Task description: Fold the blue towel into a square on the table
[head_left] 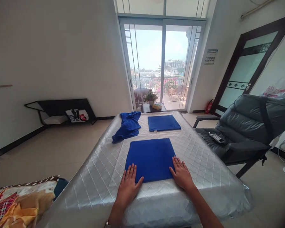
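A folded blue cloth (150, 158) lies flat as a near-square on the silvery quilted table cover. My left hand (129, 182) rests flat on its near left corner, fingers stretched out and thumb apart. On the right edge of the same cloth lies my right hand (180, 171), palm down with its fingers extended. Farther back, a second folded blue cloth (164, 122) forms a neat rectangle with a small pale tag at its near edge. To the left of that one, a crumpled blue cloth (127, 126) sits in a loose heap.
The silvery cover (95, 186) drapes over the table's edges. A grey recliner (242, 126) stands close on the right, a remote (216, 137) on its seat. Patterned bedding (21, 202) is at lower left. Behind the table, a potted plant (151, 96) stands before glass doors.
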A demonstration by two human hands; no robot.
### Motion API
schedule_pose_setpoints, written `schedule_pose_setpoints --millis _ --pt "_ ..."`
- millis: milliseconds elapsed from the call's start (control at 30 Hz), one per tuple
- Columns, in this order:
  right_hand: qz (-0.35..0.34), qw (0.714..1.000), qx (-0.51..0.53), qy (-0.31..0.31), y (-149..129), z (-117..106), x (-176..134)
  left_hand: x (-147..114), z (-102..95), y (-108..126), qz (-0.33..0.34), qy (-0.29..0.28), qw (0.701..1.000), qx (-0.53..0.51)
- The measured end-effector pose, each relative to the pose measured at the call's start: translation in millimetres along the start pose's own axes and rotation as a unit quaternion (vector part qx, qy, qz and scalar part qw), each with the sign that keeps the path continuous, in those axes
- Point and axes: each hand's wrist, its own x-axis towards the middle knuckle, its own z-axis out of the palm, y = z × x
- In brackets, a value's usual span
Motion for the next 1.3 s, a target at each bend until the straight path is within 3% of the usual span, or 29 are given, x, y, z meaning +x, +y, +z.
schedule_pose_setpoints --millis 300,500,667,900,1033,1200,1300 --pt "-0.02 1.0 -0.006 0.005 0.0 -9.0 1.7 -0.4 -8.1 3.7 -0.003 -0.018 1.0 -0.012" --pt "-0.024 1.0 -0.006 -0.002 -4.4 -22.1 30.8 -0.3 -5.3 3.3 -0.001 -0.008 1.0 -0.011" --pt "0.001 1.0 -0.017 -0.018 -4.1 -11.1 50.4 -0.8 -4.4 2.5 0.002 -0.01 1.0 -0.021" --pt "-0.004 1.0 -0.011 -0.008 0.6 -1.6 50.0 -2.2 -7.0 4.2 -0.006 -0.008 1.0 -0.014" --pt "-0.002 1.0 -0.009 -0.002 0.7 -1.0 50.3 -2.7 -0.9 0.7 -0.042 0.023 0.999 0.01" --pt "-0.002 1.0 -0.007 0.004 1.5 1.5 51.1 14.0 -1.9 -9.4 -0.082 0.017 0.996 0.039" --pt "-0.001 1.0 -0.005 0.008 1.9 3.0 51.7 36.7 -14.4 1.2 -0.051 0.009 0.998 0.021"
